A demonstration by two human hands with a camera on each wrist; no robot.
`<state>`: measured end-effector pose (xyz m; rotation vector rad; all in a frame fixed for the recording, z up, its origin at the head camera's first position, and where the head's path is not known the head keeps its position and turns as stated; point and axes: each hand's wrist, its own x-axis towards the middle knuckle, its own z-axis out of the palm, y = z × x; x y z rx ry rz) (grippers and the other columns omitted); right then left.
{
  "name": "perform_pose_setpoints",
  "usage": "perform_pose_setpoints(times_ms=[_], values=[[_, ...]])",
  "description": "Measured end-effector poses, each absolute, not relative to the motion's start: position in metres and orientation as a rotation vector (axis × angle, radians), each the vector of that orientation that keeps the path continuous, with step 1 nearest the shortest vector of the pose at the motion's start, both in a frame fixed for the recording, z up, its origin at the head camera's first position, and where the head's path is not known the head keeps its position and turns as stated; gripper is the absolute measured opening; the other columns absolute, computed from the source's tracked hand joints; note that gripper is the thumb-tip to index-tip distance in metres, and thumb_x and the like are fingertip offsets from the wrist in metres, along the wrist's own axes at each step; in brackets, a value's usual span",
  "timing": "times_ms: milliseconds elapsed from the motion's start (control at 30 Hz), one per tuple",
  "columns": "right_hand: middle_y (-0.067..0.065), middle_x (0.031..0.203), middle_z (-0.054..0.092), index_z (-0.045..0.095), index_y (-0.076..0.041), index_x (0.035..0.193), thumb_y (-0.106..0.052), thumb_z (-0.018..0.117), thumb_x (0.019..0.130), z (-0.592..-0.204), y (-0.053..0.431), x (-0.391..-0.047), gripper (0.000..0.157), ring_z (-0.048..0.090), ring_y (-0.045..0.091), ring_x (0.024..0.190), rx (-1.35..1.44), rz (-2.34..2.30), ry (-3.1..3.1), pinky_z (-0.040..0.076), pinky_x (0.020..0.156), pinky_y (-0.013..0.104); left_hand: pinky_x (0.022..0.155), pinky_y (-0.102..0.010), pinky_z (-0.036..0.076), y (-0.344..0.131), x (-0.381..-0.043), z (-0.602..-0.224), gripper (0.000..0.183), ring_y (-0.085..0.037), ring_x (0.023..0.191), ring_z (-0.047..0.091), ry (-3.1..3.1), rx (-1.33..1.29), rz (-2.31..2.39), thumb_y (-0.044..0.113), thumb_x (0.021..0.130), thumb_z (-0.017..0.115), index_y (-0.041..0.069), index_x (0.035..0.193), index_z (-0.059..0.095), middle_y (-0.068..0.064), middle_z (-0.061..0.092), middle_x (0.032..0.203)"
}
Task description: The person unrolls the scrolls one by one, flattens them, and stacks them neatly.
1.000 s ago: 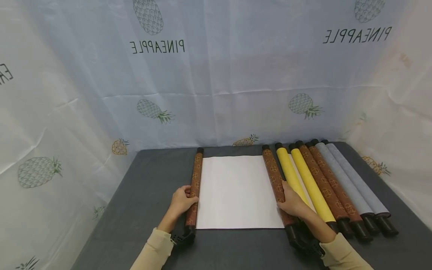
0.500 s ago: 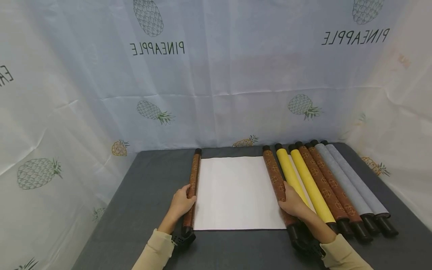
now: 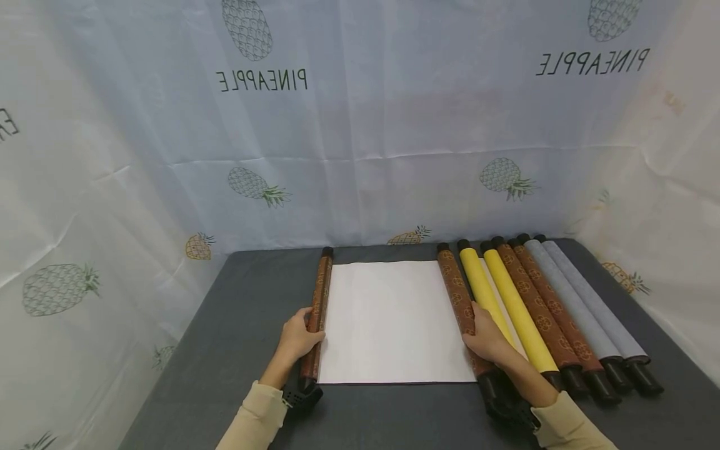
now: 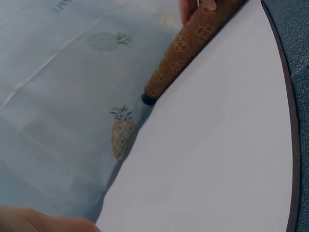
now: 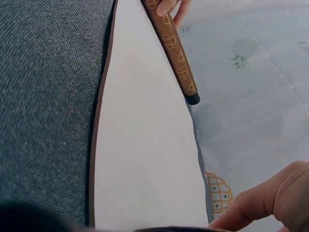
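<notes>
A brown patterned hanging scroll lies partly unrolled, its white inner sheet (image 3: pixel 394 322) spread between two rolled ends. My left hand (image 3: pixel 298 337) grips the left roll (image 3: pixel 319 294), thumb on the side towards the sheet. At the other end my right hand (image 3: pixel 486 334) holds the right roll (image 3: pixel 454 284) near its lower half. In the left wrist view, the right roll (image 4: pixel 178 53) shows beyond the sheet, while part of my left hand (image 4: pixel 43 221) appears at the bottom corner. The right wrist view shows the left roll (image 5: pixel 176 58) and my right thumb (image 5: pixel 260 200).
To the right lie several rolled scrolls side by side: yellow ones (image 3: pixel 520 306), brown patterned ones (image 3: pixel 540 306) and grey ones (image 3: pixel 596 300), all with black end knobs. Dark grey cloth (image 3: pixel 225 375) covers the table. A pineapple-print curtain (image 3: pixel 360 125) hangs behind and at both sides.
The left roll has shifted slightly left with my left hand, turning as it goes, and the exposed white sheet is a little wider. My right hand stays nearly where it was.
</notes>
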<state>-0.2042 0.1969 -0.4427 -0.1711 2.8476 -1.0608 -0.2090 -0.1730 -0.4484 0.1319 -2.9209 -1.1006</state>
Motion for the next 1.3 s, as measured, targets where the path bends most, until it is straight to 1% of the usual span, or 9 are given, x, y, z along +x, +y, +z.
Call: perform_pose_setpoints(times_ms=[200,300,433,533,633,900,1067,1100,1300], values=[[0.044,0.133,0.041,0.017,0.025,0.14,0.002,0.055,0.078,-0.443,0.191,-0.204,0.077,0.047,0.054,0.122,-0.231,-1.118,2.861,0.043,0.1,0.059,0.065,-0.039,0.051,-0.18,-0.213,-0.447,0.065,-0.032,0.083,0.062,-2.923,0.132,-1.072,0.009,0.078,0.07,-0.011,0.135,0.045,-0.031,0.063,0.111],[0.043,0.132,0.044,0.017,0.025,0.14,0.003,0.055,0.077,-0.445,0.187,-0.206,0.076,0.05,0.053,0.12,-0.261,-1.158,2.858,0.045,0.098,0.057,0.067,-0.041,0.052,-0.185,-0.215,-0.446,0.064,-0.037,0.087,0.063,-2.933,0.156,-1.058,0.009,0.079,0.069,-0.011,0.135,0.045,-0.032,0.062,0.113],[0.042,0.133,0.043,0.017,0.022,0.142,0.001,0.054,0.078,-0.447,0.182,-0.209,0.077,0.05,0.051,0.121,-0.222,-1.173,2.839,0.046,0.098,0.057,0.08,-0.05,0.054,-0.191,-0.216,-0.445,0.061,-0.047,0.102,0.062,-2.939,0.194,-1.009,0.011,0.08,0.069,-0.015,0.131,0.048,-0.035,0.061,0.117],[0.04,0.134,0.043,0.018,0.02,0.143,-0.001,0.055,0.078,-0.448,0.18,-0.211,0.077,0.05,0.05,0.121,-0.194,-1.188,2.821,0.045,0.098,0.057,0.087,-0.052,0.053,-0.196,-0.217,-0.445,0.058,-0.048,0.106,0.061,-2.926,0.21,-0.992,0.011,0.08,0.068,-0.018,0.127,0.05,-0.036,0.061,0.118],[0.04,0.134,0.043,0.018,0.02,0.143,-0.001,0.054,0.079,-0.448,0.178,-0.213,0.077,0.05,0.048,0.119,-0.19,-1.221,2.797,0.045,0.097,0.057,0.088,-0.051,0.053,-0.201,-0.217,-0.446,0.055,-0.048,0.106,0.061,-2.91,0.216,-0.991,0.01,0.081,0.066,-0.02,0.124,0.052,-0.036,0.062,0.116],[0.041,0.139,0.036,0.017,0.02,0.143,-0.005,0.053,0.081,-0.449,0.179,-0.214,0.077,0.046,0.049,0.122,-0.158,-1.205,2.788,0.042,0.1,0.058,0.081,-0.048,0.054,-0.208,-0.22,-0.447,0.054,-0.044,0.096,0.063,-2.905,0.28,-1.024,0.012,0.085,0.059,-0.019,0.128,0.049,-0.037,0.06,0.118],[0.041,0.143,0.031,0.018,0.018,0.144,-0.004,0.052,0.08,-0.45,0.18,-0.214,0.076,0.042,0.052,0.127,-0.159,-1.207,2.795,0.039,0.103,0.06,0.085,-0.053,0.053,-0.207,-0.22,-0.445,0.055,-0.051,0.105,0.06,-2.93,0.3,-1.016,0.013,0.088,0.057,-0.019,0.132,0.044,-0.04,0.054,0.126],[0.041,0.143,0.031,0.018,0.018,0.144,-0.004,0.052,0.08,-0.451,0.18,-0.214,0.076,0.041,0.052,0.128,-0.16,-1.205,2.797,0.039,0.104,0.06,0.088,-0.054,0.052,-0.207,-0.22,-0.445,0.055,-0.052,0.11,0.058,-2.936,0.295,-1.006,0.013,0.089,0.057,-0.019,0.131,0.044,-0.04,0.054,0.126],[0.041,0.147,0.027,0.025,0.015,0.144,-0.001,0.051,0.079,-0.451,0.181,-0.213,0.072,0.031,0.055,0.136,-0.201,-1.181,2.832,0.033,0.108,0.062,0.091,-0.055,0.051,-0.207,-0.22,-0.444,0.056,-0.053,0.115,0.055,-2.956,0.289,-1.036,0.013,0.091,0.054,-0.02,0.134,0.04,-0.041,0.051,0.129]])
